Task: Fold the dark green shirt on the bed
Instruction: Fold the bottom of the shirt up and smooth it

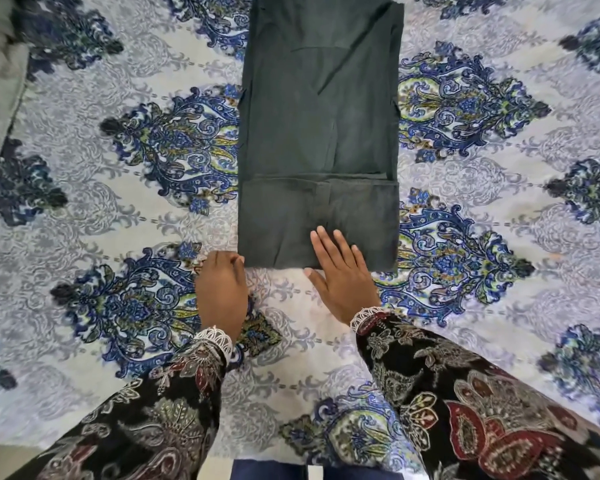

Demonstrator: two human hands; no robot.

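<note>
My right hand (343,275) lies flat, fingers spread, on the near edge of the dark green shirt (321,133), which stretches away from it across the bed (499,306). My left hand (222,292), fingers curled, pinches the shirt's near corner.

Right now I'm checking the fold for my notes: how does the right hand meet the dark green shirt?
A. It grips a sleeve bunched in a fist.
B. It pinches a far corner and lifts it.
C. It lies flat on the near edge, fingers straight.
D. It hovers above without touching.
C: the right hand lies flat with straight fingers on the near edge of the dark green shirt.
</note>
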